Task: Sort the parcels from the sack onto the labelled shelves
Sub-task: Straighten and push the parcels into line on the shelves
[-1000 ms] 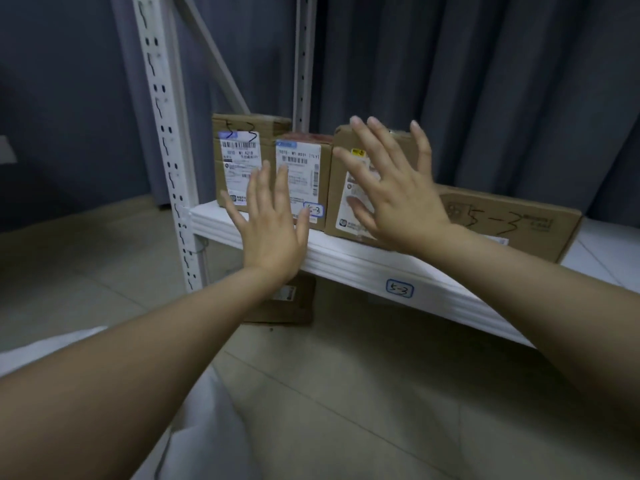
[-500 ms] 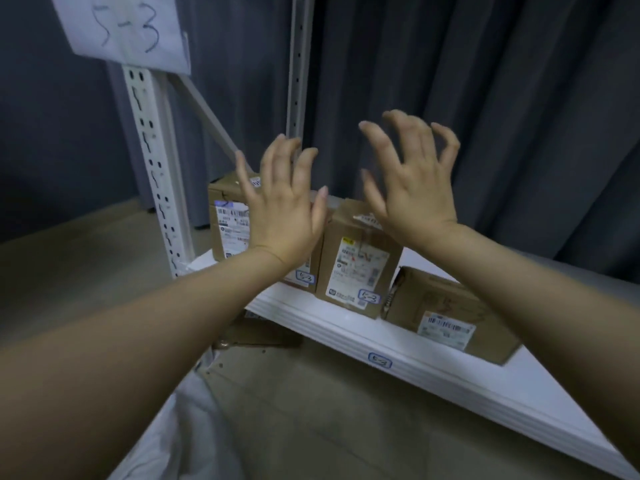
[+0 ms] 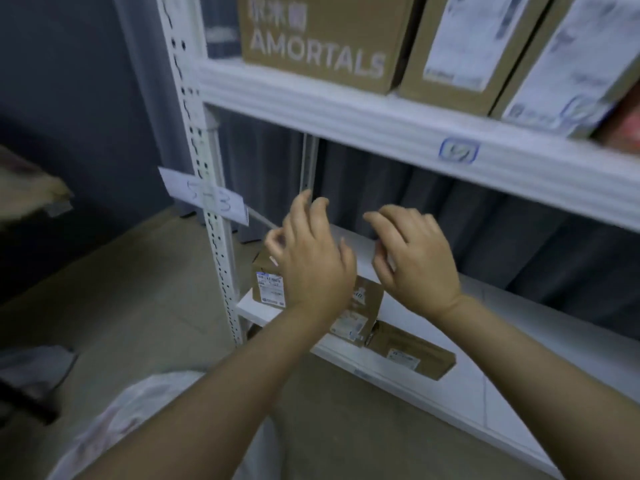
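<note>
Both my hands hover in the air in front of the white rack, holding nothing. My left hand [image 3: 311, 258] and my right hand [image 3: 415, 261] have loosely curled fingers, raised above the low shelf [image 3: 450, 393]. On that shelf stand brown cardboard parcels with white labels: one upright at the left end [image 3: 265, 282], one partly hidden behind my left wrist [image 3: 360, 313], and a flat one lying to the right [image 3: 412, 351]. The white sack [image 3: 131, 414] lies on the floor at the bottom left.
A higher shelf [image 3: 381, 123] carries a large box printed AMORTALS [image 3: 318, 39] and other labelled boxes. A paper sign reading 5-3 [image 3: 207, 199] hangs on the perforated upright [image 3: 214, 237]. Dark curtains hang behind; tiled floor lies to the left.
The view has tilted upward, revealing the higher shelf. Both hands have drawn back from the parcels and their fingers have gone from spread straight to loosely curled.
</note>
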